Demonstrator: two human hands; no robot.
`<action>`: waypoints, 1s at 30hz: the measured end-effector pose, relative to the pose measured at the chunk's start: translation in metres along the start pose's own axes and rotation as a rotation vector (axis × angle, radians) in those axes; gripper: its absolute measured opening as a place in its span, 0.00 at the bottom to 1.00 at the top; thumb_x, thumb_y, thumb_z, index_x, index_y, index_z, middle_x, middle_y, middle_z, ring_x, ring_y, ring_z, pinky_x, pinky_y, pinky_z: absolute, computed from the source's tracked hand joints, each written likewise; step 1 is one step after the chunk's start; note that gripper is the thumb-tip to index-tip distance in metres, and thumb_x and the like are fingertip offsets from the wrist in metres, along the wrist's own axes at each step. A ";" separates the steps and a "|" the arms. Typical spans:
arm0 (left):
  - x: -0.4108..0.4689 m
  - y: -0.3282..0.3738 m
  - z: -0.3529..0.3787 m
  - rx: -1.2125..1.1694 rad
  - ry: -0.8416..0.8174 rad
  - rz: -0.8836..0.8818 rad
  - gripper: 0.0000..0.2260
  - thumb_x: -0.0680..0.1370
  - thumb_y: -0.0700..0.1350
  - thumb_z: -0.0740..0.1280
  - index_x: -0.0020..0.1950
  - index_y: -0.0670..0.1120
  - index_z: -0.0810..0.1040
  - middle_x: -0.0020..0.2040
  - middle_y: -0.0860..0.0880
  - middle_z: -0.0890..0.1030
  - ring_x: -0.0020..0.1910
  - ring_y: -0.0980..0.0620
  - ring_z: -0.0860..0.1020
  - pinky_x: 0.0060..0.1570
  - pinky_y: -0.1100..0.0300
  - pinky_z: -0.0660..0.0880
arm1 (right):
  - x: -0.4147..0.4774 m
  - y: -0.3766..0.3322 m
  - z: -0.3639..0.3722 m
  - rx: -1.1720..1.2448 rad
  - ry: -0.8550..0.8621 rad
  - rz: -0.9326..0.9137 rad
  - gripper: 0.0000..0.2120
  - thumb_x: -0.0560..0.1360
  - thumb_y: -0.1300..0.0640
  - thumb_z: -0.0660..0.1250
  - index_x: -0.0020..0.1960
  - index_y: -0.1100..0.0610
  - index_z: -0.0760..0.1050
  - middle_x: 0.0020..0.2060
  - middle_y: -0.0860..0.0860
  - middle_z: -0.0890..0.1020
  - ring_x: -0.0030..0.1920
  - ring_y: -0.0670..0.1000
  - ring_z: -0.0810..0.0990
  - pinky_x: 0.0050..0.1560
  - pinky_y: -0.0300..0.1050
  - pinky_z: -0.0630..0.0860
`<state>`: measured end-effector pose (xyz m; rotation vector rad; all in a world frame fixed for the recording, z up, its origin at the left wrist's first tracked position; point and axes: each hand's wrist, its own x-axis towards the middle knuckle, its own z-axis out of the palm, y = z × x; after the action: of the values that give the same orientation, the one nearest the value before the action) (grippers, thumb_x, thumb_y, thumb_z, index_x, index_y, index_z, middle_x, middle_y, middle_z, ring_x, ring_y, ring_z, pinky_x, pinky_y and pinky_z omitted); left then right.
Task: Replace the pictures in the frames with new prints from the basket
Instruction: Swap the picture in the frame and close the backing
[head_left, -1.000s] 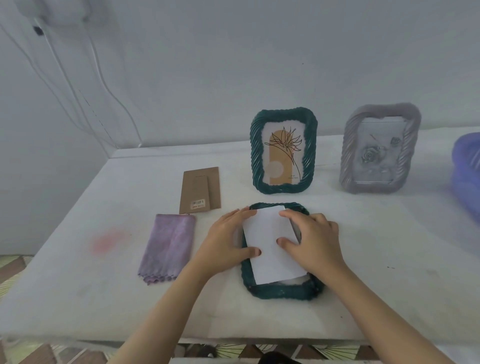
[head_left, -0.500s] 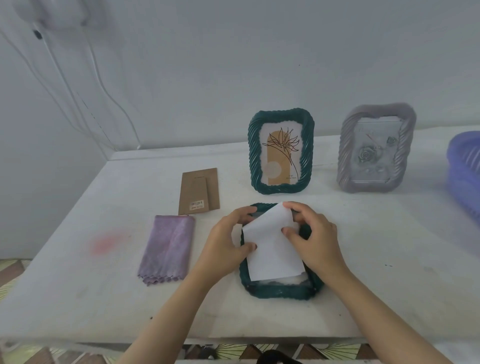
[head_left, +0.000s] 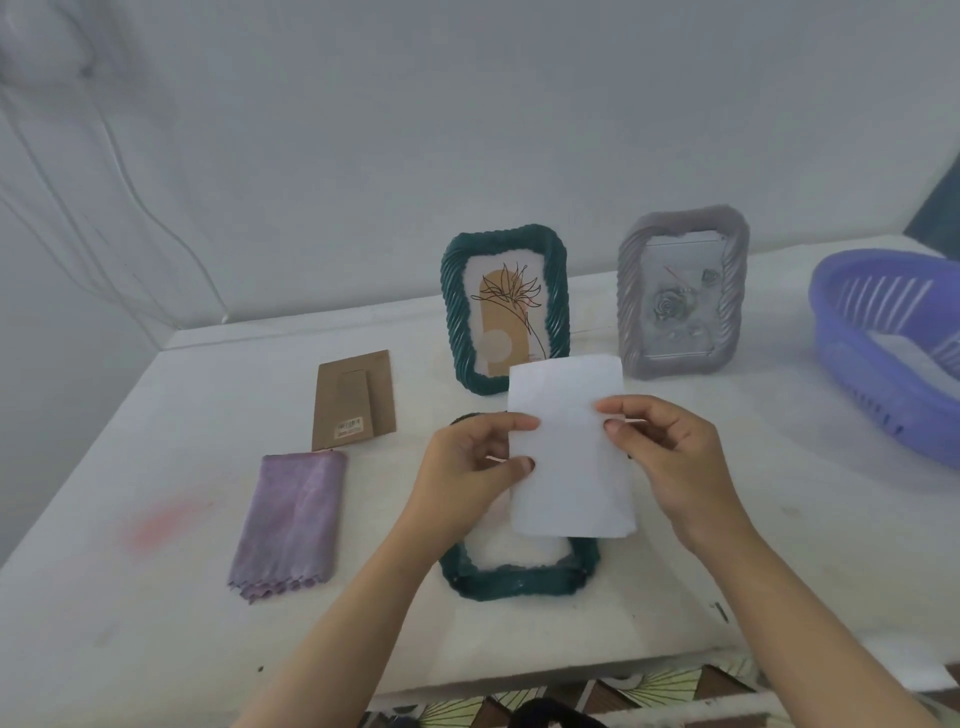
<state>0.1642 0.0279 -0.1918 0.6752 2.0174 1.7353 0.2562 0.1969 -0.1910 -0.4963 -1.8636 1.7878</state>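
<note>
A white print, blank side toward me, is held up above the table by both hands. My left hand pinches its left edge and my right hand pinches its right edge. Under it a dark green frame lies face down on the table, its opening showing. Another dark green frame with a flower drawing stands upright behind. A grey frame with a rose picture stands to its right. The purple basket at the far right holds white paper.
A brown cardboard frame backing lies flat left of the standing green frame. A folded purple cloth lies in front of it. A pink smear marks the white table. Its front edge runs just below the lying frame.
The white print has been lifted out of the lying green frame and raised upright between both hands. The view has shifted, bringing more of the basket in.
</note>
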 end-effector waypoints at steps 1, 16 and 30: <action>0.003 0.003 0.008 0.012 -0.007 0.015 0.16 0.71 0.32 0.70 0.48 0.54 0.81 0.34 0.58 0.77 0.38 0.54 0.77 0.46 0.60 0.76 | -0.001 -0.003 -0.009 -0.016 0.010 -0.012 0.14 0.73 0.68 0.66 0.43 0.48 0.81 0.37 0.45 0.82 0.37 0.41 0.77 0.39 0.30 0.74; 0.054 0.015 0.145 -0.105 -0.203 -0.091 0.18 0.72 0.30 0.68 0.60 0.44 0.76 0.38 0.47 0.79 0.33 0.60 0.78 0.42 0.64 0.78 | 0.009 -0.018 -0.200 -1.317 0.338 -0.077 0.10 0.74 0.61 0.63 0.44 0.49 0.80 0.41 0.54 0.83 0.44 0.60 0.78 0.55 0.56 0.65; 0.078 0.008 0.241 -0.001 -0.283 -0.265 0.27 0.69 0.32 0.71 0.67 0.40 0.70 0.56 0.43 0.78 0.53 0.46 0.79 0.52 0.56 0.76 | 0.002 -0.033 -0.224 -0.894 0.381 -0.254 0.12 0.73 0.66 0.65 0.48 0.53 0.82 0.45 0.51 0.84 0.46 0.53 0.80 0.50 0.47 0.77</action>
<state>0.2422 0.2672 -0.2195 0.5849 1.8187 1.4033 0.3891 0.3776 -0.1565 -0.7908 -2.2261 0.5662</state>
